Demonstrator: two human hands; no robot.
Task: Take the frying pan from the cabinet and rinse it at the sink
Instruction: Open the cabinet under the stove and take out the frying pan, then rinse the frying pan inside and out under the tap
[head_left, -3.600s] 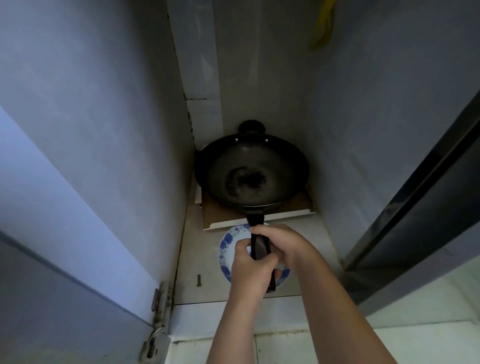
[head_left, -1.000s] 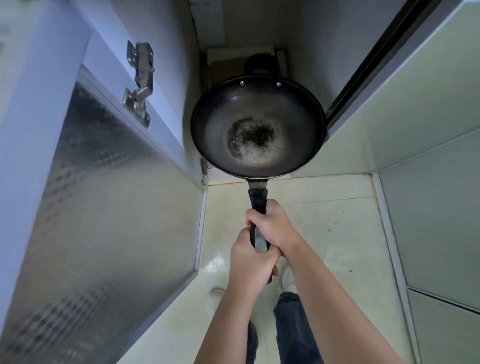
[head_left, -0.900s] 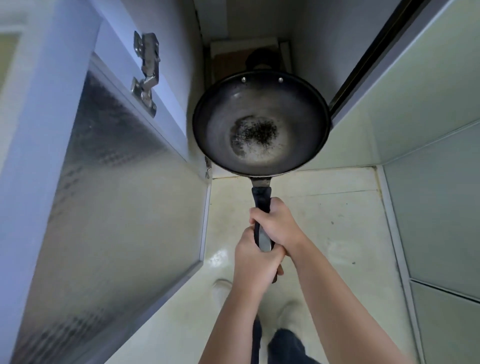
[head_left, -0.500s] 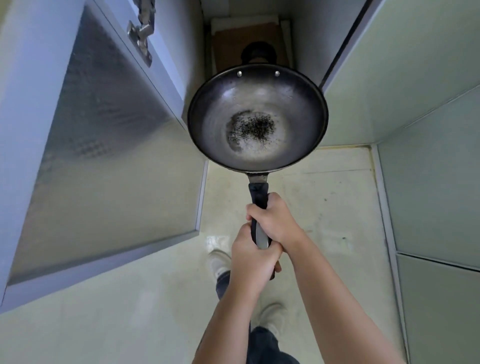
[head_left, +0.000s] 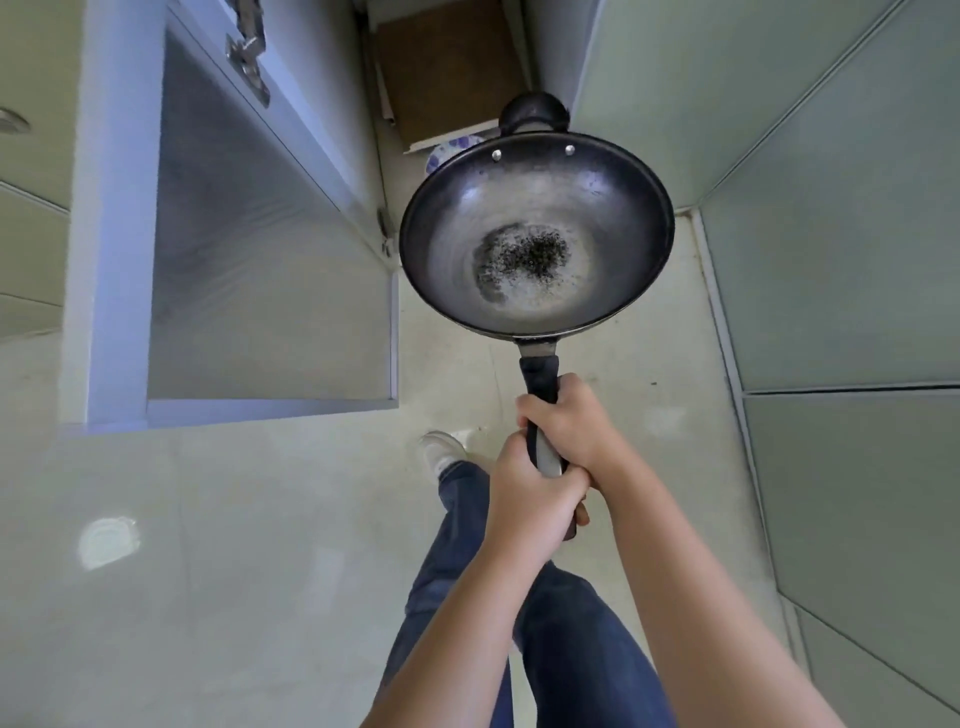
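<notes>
- cabinet door is standing open at far left, leaving the way out free.
- left hand is clenching the rear end of the handle, probably taking the weight.
- right hand is gripping just ahead, touching the left, steadying.
- frying pan is hanging level over the floor, outside the cabinet, keeping the dark residue in its bowl; sink not in view.

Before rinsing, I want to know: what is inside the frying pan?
Inside the frying pan, dark specks lie at the bottom centre on a greyish film. Nothing covers the inside; its underside cannot be seen.
</notes>
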